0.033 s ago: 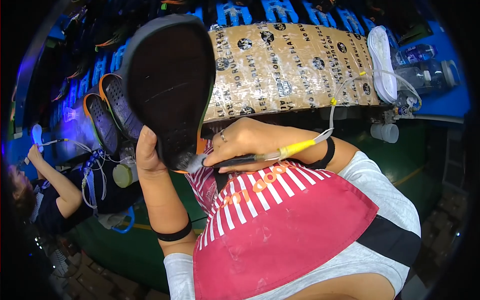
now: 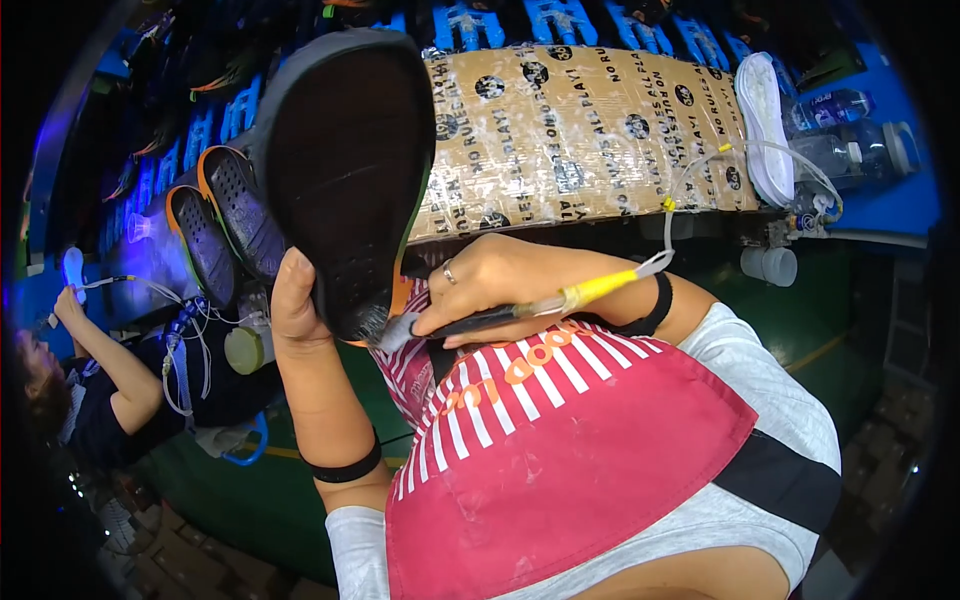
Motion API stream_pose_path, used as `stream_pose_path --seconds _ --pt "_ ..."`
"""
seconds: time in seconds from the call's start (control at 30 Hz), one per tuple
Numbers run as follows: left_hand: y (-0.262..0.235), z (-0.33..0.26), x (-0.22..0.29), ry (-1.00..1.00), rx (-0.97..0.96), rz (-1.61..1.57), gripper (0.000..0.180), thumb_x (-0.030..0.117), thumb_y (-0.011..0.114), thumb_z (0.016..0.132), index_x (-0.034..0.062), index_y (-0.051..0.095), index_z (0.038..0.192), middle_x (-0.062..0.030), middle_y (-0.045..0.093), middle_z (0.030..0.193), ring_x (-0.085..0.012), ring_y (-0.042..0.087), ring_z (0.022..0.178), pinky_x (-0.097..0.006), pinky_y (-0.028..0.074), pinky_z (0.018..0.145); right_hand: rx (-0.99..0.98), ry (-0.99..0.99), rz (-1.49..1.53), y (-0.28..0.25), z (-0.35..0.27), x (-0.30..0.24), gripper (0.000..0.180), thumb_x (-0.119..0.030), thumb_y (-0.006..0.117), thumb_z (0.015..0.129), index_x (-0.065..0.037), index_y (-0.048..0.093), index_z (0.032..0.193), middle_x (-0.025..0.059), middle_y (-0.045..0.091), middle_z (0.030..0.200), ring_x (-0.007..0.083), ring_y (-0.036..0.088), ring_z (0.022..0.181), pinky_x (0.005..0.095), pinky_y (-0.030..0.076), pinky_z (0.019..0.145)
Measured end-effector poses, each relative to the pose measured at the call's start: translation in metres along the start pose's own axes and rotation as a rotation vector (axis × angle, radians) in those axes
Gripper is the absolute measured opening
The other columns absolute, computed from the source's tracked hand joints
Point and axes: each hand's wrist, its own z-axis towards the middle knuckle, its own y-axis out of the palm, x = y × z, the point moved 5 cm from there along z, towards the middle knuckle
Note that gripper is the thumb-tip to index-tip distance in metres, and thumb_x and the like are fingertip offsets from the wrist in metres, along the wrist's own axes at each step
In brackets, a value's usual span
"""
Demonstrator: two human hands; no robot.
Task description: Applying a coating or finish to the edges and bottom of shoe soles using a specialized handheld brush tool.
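A black shoe sole (image 2: 350,170) with orange and green edging stands nearly upright in front of me, its hollow inner side showing and small holes near the lower end. My left hand (image 2: 298,305) is closed round its lower left edge, thumb up along the side; the other fingers are hidden behind it. Between the fingers of my right hand (image 2: 490,285) is a brush (image 2: 480,322) with a dark handle, yellow tape and a clear tube at its back end. Its pale bristles touch the inside of the sole's lower end, where pale streaks show.
Beyond lies a tape-covered cardboard sheet (image 2: 560,140), with a white sole (image 2: 764,130) at its right end. Clear plastic bottles (image 2: 840,155) and a white cup (image 2: 769,265) are at right. Two similar soles (image 2: 240,210) rest at left, near a co-worker's arm (image 2: 115,350).
The sole has shifted slightly to the right. My right hand and the brush have moved a little, with the bristles still at the sole's lower end.
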Motion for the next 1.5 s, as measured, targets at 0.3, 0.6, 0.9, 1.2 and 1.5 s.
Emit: stream_pose_path --seconds 0.3,0.6,0.9,1.2,1.5 --pt "0.010 0.007 0.001 -0.187 -0.085 0.136 0.051 0.025 0.052 0.086 -0.0096 0.040 0.121 -0.0174 0.055 0.112 -0.0211 0.058 0.097 -0.030 0.045 0.085 0.039 -0.008 -0.027 -0.003 -0.003 0.003 0.027 -0.005 0.068 0.072 -0.005 0.063 0.098 0.0110 0.059 0.071 0.0251 0.059 0.063 0.0315 0.046 0.055" --pt "0.012 0.007 -0.005 -0.310 -0.078 0.164 0.045 0.020 0.047 0.089 -0.0088 0.040 0.123 -0.0153 0.055 0.112 -0.0168 0.058 0.096 -0.026 0.045 0.083 0.107 -0.030 -0.047 -0.006 -0.001 0.005 0.027 -0.006 0.068 0.072 -0.006 0.063 0.098 0.0107 0.059 0.073 0.0264 0.058 0.064 0.0333 0.045 0.057" --pt "0.005 0.007 -0.010 -0.377 -0.005 0.196 0.046 0.018 0.049 0.089 -0.0088 0.038 0.125 -0.0146 0.054 0.115 -0.0161 0.057 0.097 -0.026 0.046 0.084 -0.011 0.019 0.037 -0.003 -0.005 0.012 0.024 -0.006 0.067 0.073 -0.006 0.063 0.096 0.0115 0.059 0.072 0.0280 0.058 0.064 0.0337 0.046 0.057" --pt "-0.019 0.009 -0.025 -0.367 0.133 0.099 0.039 0.021 0.044 0.091 -0.0045 0.044 0.121 -0.0137 0.056 0.111 -0.0184 0.059 0.093 -0.028 0.048 0.081 0.078 0.079 0.089 -0.019 -0.014 0.019 0.022 -0.007 0.068 0.071 -0.003 0.065 0.093 0.0123 0.060 0.069 0.0253 0.058 0.059 0.0318 0.044 0.053" --pt "-0.005 0.023 0.008 0.343 0.352 -0.275 0.057 0.039 0.044 0.087 0.0084 0.031 0.133 -0.0126 0.028 0.139 -0.0289 0.026 0.129 -0.053 0.016 0.105 0.532 0.322 0.025 -0.075 -0.029 0.014 0.027 -0.005 0.066 0.072 0.005 0.062 0.097 0.0149 0.064 0.084 0.0167 0.061 0.073 0.0251 0.047 0.065"
